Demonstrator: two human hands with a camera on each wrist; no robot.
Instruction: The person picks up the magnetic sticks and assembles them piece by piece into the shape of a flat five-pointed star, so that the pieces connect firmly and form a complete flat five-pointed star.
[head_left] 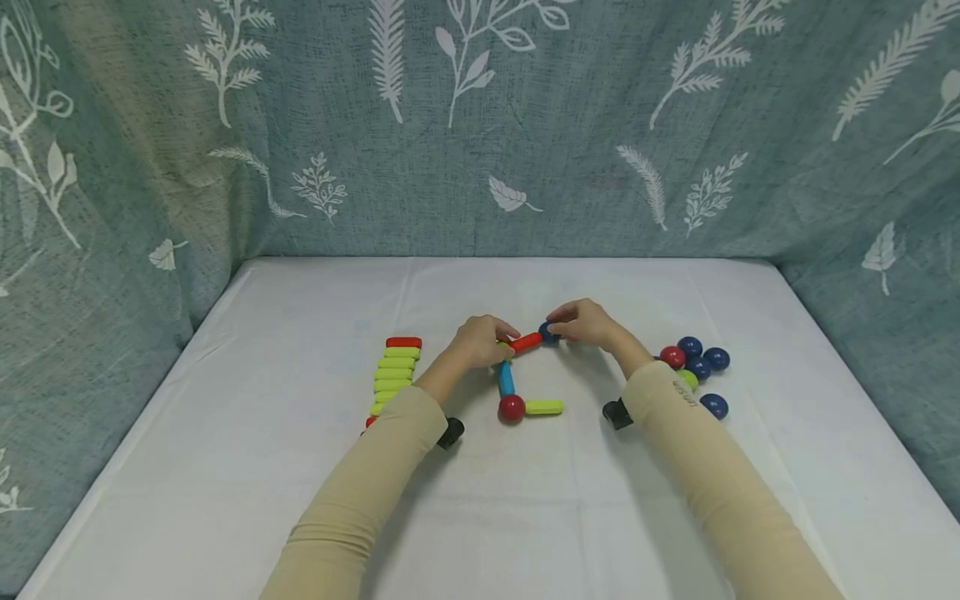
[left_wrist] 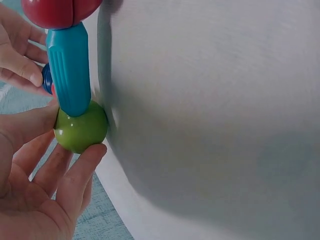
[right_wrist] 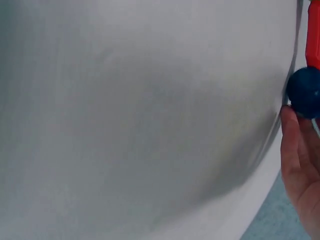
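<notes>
My left hand [head_left: 480, 340] grips a green ball [left_wrist: 81, 127] between thumb and fingers. A blue rod [left_wrist: 70, 70] joins that ball to a red ball [head_left: 512, 409], from which a yellow-green rod [head_left: 544, 407] sticks out to the right. From the green ball a red rod [head_left: 527, 342] runs to a dark blue ball [head_left: 550, 332]. My right hand [head_left: 587, 323] holds this dark blue ball by its fingertips, and the right wrist view shows the ball [right_wrist: 305, 92] at the end of the red rod [right_wrist: 313, 35].
Left of the joined pieces lies a column of yellow-green rods [head_left: 394, 374] with a red rod [head_left: 403, 342] at its far end. Several loose balls, mostly dark blue [head_left: 717, 359], sit near my right forearm. A leaf-patterned curtain [head_left: 480, 167] hangs behind the white table [head_left: 225, 467].
</notes>
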